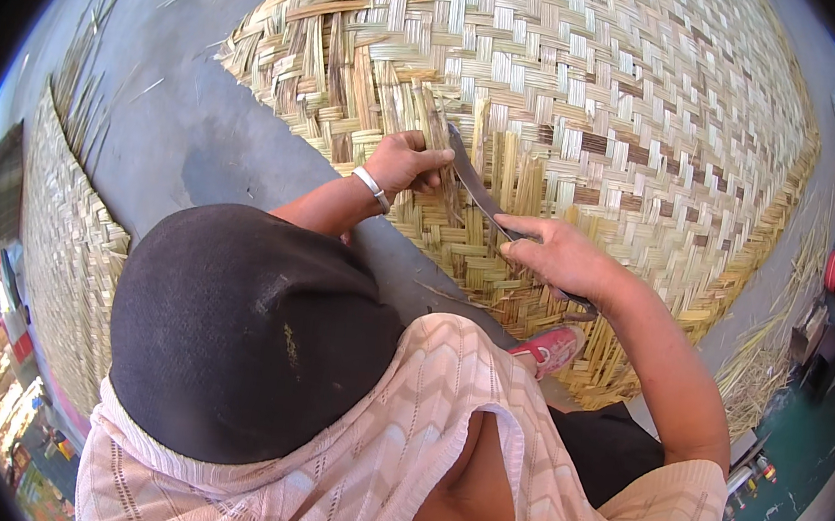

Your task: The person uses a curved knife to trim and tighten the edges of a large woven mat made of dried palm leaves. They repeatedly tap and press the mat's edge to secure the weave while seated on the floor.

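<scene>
Woven mat [601, 128]: lying on the grey floor [175, 66] before the person, loose strip ends standing out near its lower edge.
Strips [432, 113]: rising from the weave at the left hand.
Left hand [405, 162]: pinching these strips between thumb and fingers.
Curved knife [473, 177]: pointing its dark blade toward the left thumb.
Right hand [561, 254]: gripping the knife's handle.
Pink shoe [552, 350]: resting beside the mat's near edge.

two hands [409, 164] [561, 257], one knife [475, 183], two woven mats [653, 112] [65, 267]
</scene>
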A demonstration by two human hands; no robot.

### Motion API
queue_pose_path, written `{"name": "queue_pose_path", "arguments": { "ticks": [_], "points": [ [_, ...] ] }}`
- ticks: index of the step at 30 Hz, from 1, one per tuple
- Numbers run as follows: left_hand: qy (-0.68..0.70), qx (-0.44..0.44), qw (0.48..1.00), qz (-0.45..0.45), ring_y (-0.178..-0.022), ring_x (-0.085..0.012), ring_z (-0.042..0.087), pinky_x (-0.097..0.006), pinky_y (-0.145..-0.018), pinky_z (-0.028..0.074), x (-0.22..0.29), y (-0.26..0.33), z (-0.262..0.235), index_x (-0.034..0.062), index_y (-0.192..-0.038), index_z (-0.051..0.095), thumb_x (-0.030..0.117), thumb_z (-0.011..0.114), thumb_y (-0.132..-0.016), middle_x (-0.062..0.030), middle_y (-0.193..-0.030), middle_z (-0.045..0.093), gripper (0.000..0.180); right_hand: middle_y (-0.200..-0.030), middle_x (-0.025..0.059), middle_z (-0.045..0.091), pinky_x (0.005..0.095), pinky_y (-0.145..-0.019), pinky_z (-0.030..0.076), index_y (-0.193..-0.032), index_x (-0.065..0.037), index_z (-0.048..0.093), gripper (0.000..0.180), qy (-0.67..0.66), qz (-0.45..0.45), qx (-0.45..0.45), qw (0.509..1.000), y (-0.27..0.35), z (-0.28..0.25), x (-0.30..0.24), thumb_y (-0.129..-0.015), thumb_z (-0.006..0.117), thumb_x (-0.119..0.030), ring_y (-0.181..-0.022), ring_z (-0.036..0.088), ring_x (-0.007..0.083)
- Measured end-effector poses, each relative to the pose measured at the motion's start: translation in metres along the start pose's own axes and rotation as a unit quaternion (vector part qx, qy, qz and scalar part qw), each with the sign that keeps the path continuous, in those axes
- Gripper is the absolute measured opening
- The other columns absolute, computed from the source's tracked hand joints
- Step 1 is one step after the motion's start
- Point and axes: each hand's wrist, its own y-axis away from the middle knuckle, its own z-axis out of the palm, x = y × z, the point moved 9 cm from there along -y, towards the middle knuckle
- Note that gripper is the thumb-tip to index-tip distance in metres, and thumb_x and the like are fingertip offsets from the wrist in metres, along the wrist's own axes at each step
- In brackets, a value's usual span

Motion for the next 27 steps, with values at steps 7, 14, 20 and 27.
{"name": "queue_pose_path", "arguments": {
  "ticks": [7,14,20,27],
  "points": [
    [0.037,-0.019,0.999,-0.016,-0.058,-0.0112,0.064,-0.024,-0.049,0.050,0.003,0.002,0.002,0.0006,-0.091,0.064,0.028,0.069,-0.091,-0.0047,-0.071,0.066,0.028,-0.092,0.0202,0.069,0.0423,-0.082,0.052,-0.137,-0.015,0.053,0.056,0.096,-0.102,0.121,0.983,-0.022,0.007,0.000,-0.086,0.059,-0.035,-0.087,0.067,0.0329],
    [-0.021,0.011,0.999,-0.025,-0.057,-0.0135,0.066,-0.025,-0.048,0.052,0.006,-0.007,0.001,-0.0012,-0.092,0.064,0.035,0.069,-0.091,-0.0063,-0.072,0.067,0.036,-0.085,0.0230,0.068,0.0497,-0.075,0.052,-0.139,-0.019,0.048,0.058,0.189,-0.052,0.187,0.963,-0.036,0.028,0.015,-0.085,0.058,-0.034,-0.079,0.066,0.0400],
    [0.019,0.010,0.998,-0.058,-0.053,-0.0130,0.063,-0.026,-0.046,0.051,0.003,-0.010,0.002,-0.0003,-0.090,0.065,0.034,0.070,-0.090,-0.0074,-0.075,0.067,0.034,-0.080,0.0213,0.068,0.0494,-0.072,0.053,-0.139,-0.021,0.047,0.058,0.227,-0.063,0.223,0.946,-0.051,0.028,0.009,-0.084,0.059,-0.033,-0.075,0.067,0.0388],
    [0.062,-0.020,0.987,-0.146,-0.050,-0.0109,0.058,-0.025,-0.043,0.045,-0.003,0.005,0.010,0.0041,-0.086,0.065,0.024,0.070,-0.090,-0.0032,-0.069,0.064,0.021,-0.080,0.0216,0.068,0.0495,-0.073,0.054,-0.141,-0.024,0.047,0.061,0.243,-0.052,0.222,0.943,-0.052,0.028,0.009,-0.082,0.059,-0.032,-0.076,0.068,0.0387]
  ]
}}
